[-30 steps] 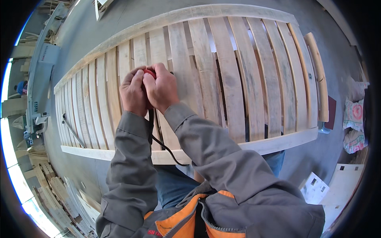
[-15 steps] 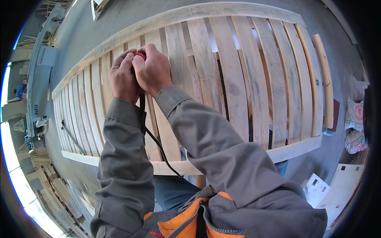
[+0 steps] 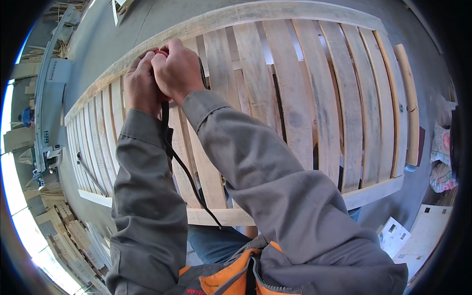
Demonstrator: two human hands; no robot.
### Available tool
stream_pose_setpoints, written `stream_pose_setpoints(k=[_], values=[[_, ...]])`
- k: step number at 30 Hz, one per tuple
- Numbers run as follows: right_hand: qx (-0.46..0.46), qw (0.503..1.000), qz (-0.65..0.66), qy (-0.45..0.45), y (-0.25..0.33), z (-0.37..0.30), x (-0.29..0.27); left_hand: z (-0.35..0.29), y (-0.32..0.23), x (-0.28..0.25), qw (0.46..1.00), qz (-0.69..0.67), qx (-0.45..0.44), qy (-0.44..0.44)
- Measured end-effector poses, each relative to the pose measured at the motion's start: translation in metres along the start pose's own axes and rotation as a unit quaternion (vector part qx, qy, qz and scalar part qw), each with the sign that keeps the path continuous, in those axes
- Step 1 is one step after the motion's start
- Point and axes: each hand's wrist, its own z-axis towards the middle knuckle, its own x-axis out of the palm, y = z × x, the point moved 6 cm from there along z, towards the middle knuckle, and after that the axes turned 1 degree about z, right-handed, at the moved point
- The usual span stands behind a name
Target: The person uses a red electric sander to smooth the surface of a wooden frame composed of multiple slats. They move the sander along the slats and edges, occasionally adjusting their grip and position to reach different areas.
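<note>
Side by side near the far rail, my left hand (image 3: 141, 86) and my right hand (image 3: 177, 70) are closed round a red corded tool (image 3: 161, 53). Only a bit of its red body shows between the fingers, so its exact kind is hidden. A black cord (image 3: 183, 169) runs from under my hands, past my left sleeve, to the near edge. Beneath lies a large slatted wooden frame (image 3: 295, 88) of pale planks with gaps between them, bounded by a far rail (image 3: 275, 11) and a near rail (image 3: 373, 192).
A hammer-like tool (image 3: 91, 173) with a long handle rests on the left slats. A rounded wooden piece (image 3: 407, 103) is at the right end. Stacked boards (image 3: 73, 241) and a long machine (image 3: 44, 113) stand left, with sacks (image 3: 442, 142) and white panels (image 3: 423, 236) on the right.
Both hands have moved a little left and farther away along the frame, still round the red tool. The cord has shifted with them, and a dark loop now shows beside my right hand.
</note>
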Motion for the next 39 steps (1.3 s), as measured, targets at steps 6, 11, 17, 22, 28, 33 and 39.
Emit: stream_pose_setpoints(k=[6,11,17,22,28,33,39], values=[[0.009,1.000,-0.017,0.002,0.001,0.021,0.009,0.015,-0.009,0.008,0.999,-0.042,-0.014,0.006],[-0.002,1.000,-0.012,-0.004,0.005,0.027,0.009,0.022,-0.008,0.011,0.998,-0.065,-0.024,0.014],[-0.032,0.999,-0.008,-0.031,-0.005,-0.045,-0.013,-0.043,0.012,-0.007,0.999,-0.047,0.001,0.008],[-0.030,0.999,0.026,-0.028,-0.003,-0.111,-0.034,-0.118,0.011,-0.012,0.999,-0.035,-0.020,0.014],[-0.023,1.000,-0.002,-0.010,0.000,-0.135,-0.038,-0.142,0.020,-0.023,0.998,-0.055,-0.044,0.001],[-0.002,0.998,0.055,-0.022,-0.004,-0.107,-0.034,-0.113,0.012,-0.013,0.996,-0.061,-0.058,0.017],[-0.032,0.999,0.034,-0.022,-0.003,-0.078,-0.030,-0.085,0.009,-0.008,0.999,-0.045,-0.026,0.011]])
